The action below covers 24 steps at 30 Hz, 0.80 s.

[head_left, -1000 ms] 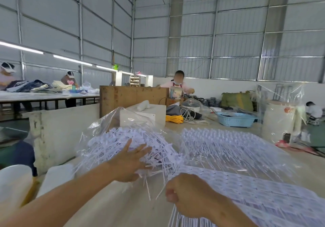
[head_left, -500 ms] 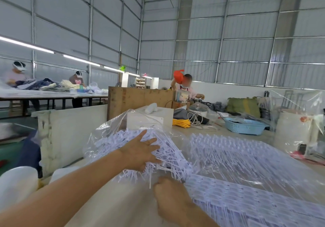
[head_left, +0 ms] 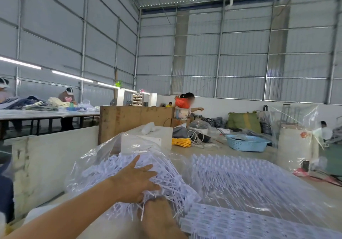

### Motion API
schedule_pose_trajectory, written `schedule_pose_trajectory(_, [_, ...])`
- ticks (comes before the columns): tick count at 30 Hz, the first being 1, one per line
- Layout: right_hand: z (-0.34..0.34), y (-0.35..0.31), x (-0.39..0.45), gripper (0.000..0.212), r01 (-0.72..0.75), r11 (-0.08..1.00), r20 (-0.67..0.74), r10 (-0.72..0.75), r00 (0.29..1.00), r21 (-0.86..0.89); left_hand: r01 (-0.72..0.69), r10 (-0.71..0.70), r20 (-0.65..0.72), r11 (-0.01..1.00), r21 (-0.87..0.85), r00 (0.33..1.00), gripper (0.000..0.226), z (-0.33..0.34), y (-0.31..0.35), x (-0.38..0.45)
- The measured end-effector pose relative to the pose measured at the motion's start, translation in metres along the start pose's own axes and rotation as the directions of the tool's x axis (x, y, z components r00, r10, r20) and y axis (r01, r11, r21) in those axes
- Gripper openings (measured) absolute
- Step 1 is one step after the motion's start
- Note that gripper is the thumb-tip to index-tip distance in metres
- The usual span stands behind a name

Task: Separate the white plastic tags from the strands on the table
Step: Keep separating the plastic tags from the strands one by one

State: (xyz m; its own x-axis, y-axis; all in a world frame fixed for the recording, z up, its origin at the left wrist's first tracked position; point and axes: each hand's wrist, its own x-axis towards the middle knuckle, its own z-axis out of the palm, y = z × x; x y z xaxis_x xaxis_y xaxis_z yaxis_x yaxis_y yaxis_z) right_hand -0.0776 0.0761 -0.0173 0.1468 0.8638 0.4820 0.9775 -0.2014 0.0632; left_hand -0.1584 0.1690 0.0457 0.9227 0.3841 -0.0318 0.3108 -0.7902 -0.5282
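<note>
A heap of loose white plastic tags point(head_left: 114, 166) lies on the table in front of me, partly inside a clear plastic bag point(head_left: 103, 150). My left hand point(head_left: 137, 180) lies flat on top of the heap with its fingers spread. Just below it, my right hand point(head_left: 157, 211) reaches into the heap's near edge; its fingers are hidden among the tags. To the right, rows of white tags joined on strands point(head_left: 249, 179) spread under clear film, and a flat sheet of tags point(head_left: 240, 224) lies near me.
A white box point(head_left: 157, 137), yellow cord point(head_left: 181, 142), a blue basket point(head_left: 247, 143) and a wrapped white drum point(head_left: 294, 146) stand farther back on the table point(head_left: 323, 188). A wooden board point(head_left: 133, 120) rises behind. A person point(head_left: 185, 105) stands beyond; others work at a left table.
My right hand has moved forward and left until it meets the heap under my left hand. The view has tilted upward.
</note>
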Motion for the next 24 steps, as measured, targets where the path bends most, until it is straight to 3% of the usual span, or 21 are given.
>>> schedule_pose_trajectory(2, [-0.02, 0.005, 0.001, 0.026, 0.072, 0.996, -0.094, -0.076, 0.993, -0.047, 0.028, -0.027, 0.022, 0.996, -0.087, 0.999, 0.057, 0.006, -0.004, 0.0])
schedule_pose_trajectory(5, [-0.044, 0.018, 0.004, 0.026, 0.275, 0.956, -0.111, -0.285, 0.952, -0.099, 0.091, -0.085, 0.085, 0.994, -0.064, 0.993, 0.062, 0.015, -0.009, 0.005])
schedule_pose_trajectory(9, [-0.063, 0.03, -0.006, 0.03, 0.414, 0.906, -0.066, -0.42, 0.905, -0.081, 0.21, -0.21, 0.106, 0.978, 0.009, 0.972, 0.064, 0.028, -0.006, 0.022])
schedule_pose_trajectory(12, [-0.082, 0.028, -0.029, 0.013, 0.494, 0.867, -0.076, -0.497, 0.864, -0.057, 0.324, -0.321, 0.092, 0.946, -0.015, 0.942, 0.066, 0.04, 0.0, 0.034])
schedule_pose_trajectory(13, [-0.085, 0.028, -0.037, 0.016, 0.519, 0.853, -0.108, -0.522, 0.846, -0.064, 0.352, -0.349, 0.084, 0.936, -0.014, 0.933, 0.068, 0.044, 0.001, 0.037])
schedule_pose_trajectory(15, [-0.089, 0.025, -0.054, 0.03, 0.516, 0.854, -0.107, -0.519, 0.848, -0.058, 0.402, -0.401, 0.065, 0.915, -0.005, 0.914, 0.07, 0.052, 0.003, 0.041])
schedule_pose_trajectory(18, [-0.077, 0.02, -0.077, 0.033, 0.465, 0.879, -0.095, -0.475, 0.875, -0.111, 0.444, -0.445, 0.025, 0.895, 0.029, 0.895, 0.069, 0.064, 0.016, 0.047])
schedule_pose_trajectory(21, [-0.057, 0.017, -0.087, 0.034, 0.372, 0.899, -0.039, -0.39, 0.92, -0.231, 0.377, -0.377, 0.016, 0.926, 0.026, 0.926, 0.07, 0.063, 0.023, 0.048])
schedule_pose_trajectory(24, [-0.045, 0.019, -0.089, 0.035, 0.367, 0.911, 0.067, -0.361, 0.93, -0.185, 0.279, -0.263, 0.125, 0.951, -0.133, 0.956, 0.091, 0.04, 0.011, 0.035])
